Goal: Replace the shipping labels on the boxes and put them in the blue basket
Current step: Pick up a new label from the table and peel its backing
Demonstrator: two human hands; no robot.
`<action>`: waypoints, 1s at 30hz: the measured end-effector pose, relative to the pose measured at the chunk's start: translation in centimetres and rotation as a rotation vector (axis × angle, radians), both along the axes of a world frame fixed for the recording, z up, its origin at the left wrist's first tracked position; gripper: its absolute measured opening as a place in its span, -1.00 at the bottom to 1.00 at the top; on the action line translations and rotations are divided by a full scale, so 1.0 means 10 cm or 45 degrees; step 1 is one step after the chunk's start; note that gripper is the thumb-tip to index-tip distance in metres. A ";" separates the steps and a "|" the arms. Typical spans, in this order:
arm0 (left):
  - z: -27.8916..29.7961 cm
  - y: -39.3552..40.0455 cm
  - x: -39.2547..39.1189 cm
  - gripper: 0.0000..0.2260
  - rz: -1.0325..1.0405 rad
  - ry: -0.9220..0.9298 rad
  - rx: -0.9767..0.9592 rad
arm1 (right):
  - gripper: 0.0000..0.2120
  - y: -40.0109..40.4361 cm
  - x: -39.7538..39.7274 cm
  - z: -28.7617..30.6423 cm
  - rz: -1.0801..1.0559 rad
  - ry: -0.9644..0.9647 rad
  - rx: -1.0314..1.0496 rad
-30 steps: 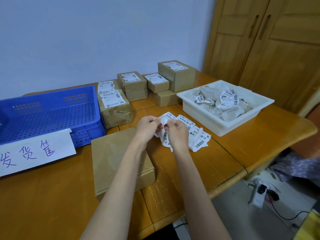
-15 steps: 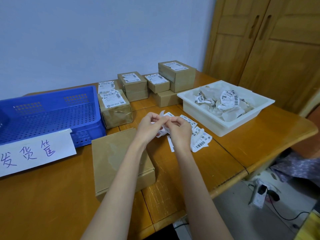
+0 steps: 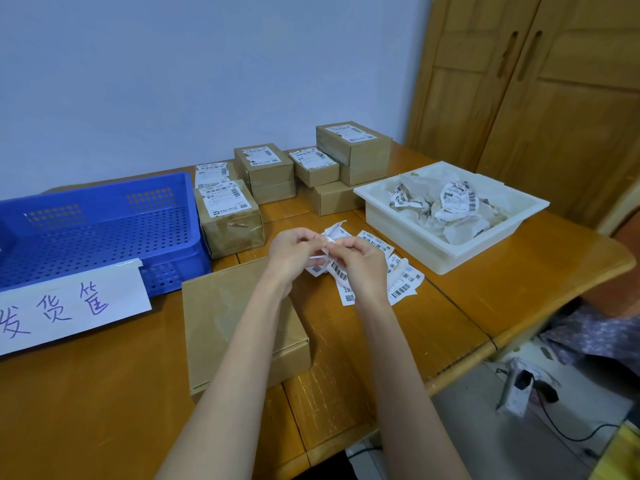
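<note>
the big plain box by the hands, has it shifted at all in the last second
No. The plain box sits in the same spot, its far corner just off the blue basket as before.

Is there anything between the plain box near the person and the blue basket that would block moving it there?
Nothing visible blocks it. The plain box lies right of the basket, with only bare table between them. A paper sign hangs on the basket's front wall, and the basket looks empty.

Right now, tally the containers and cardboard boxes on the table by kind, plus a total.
Blue basket: 1
White tray: 1
Cardboard boxes with a label on top: 5
Cardboard boxes with no label showing: 2
Total: 9
</note>
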State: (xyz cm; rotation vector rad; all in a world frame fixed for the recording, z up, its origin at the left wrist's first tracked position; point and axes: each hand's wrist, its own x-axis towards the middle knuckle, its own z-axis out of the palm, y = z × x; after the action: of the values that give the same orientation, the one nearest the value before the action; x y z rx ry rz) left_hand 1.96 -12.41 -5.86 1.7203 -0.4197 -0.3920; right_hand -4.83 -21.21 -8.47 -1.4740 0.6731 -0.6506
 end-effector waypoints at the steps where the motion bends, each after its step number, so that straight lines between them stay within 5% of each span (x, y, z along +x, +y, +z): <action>1: -0.01 0.00 0.00 -0.88 0.013 0.003 -0.010 | -0.96 0.00 0.00 0.00 -0.006 -0.006 -0.006; 12: -0.09 -0.05 -0.02 -0.91 0.141 0.031 -0.071 | -0.91 0.06 0.05 0.00 -0.074 0.029 -0.053; 21: -0.02 -0.04 -0.07 -0.91 0.154 0.196 -0.154 | -0.88 0.03 0.02 0.07 0.014 -0.085 0.291; 27: -0.02 -0.07 -0.12 -0.84 0.280 -0.432 0.168 | -0.84 0.04 0.11 0.15 -0.051 -0.004 0.365; 30: 0.01 -0.06 -0.15 -0.85 0.254 -0.551 0.227 | -0.74 0.03 0.14 0.18 -0.052 0.019 0.450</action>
State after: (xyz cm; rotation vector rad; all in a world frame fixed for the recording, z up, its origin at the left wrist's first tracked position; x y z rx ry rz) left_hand 0.44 -13.02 -5.79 2.0043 -0.5293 0.0963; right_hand -3.44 -20.87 -6.66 -1.1415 0.7878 -0.5209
